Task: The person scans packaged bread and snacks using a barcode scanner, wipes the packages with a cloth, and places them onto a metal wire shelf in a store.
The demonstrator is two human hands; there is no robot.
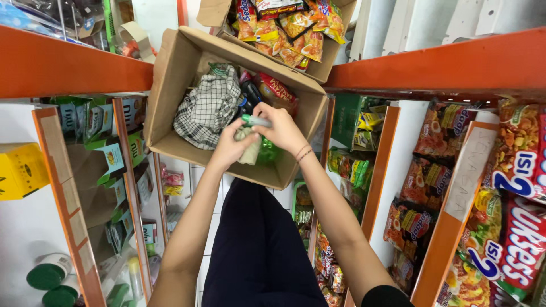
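Both our hands meet over the near edge of an open cardboard box [170, 96], and each grip is closed. Our left hand [230, 149] is wrapped around a pale cloth bundle [248, 149], which hangs just below the fingers. Our right hand [282, 129] pinches a green marker [254, 120] by its right end, so the pen sticks out leftward from that grip, just above the bundle and nearly touching the left hand's fingertips.

Left of the grips, inside the box, lies a checked black-and-white cloth [207, 108], close to the marker's tip. Just beyond the grips sit dark packets and a red snack bag [277, 91]. Something green and shiny [267, 153] shows under the hands. Farther away a second box holds orange noodle packets [296, 28]. To the right, well apart, orange shelves [443, 68] carry stacked snack bags [443, 131].
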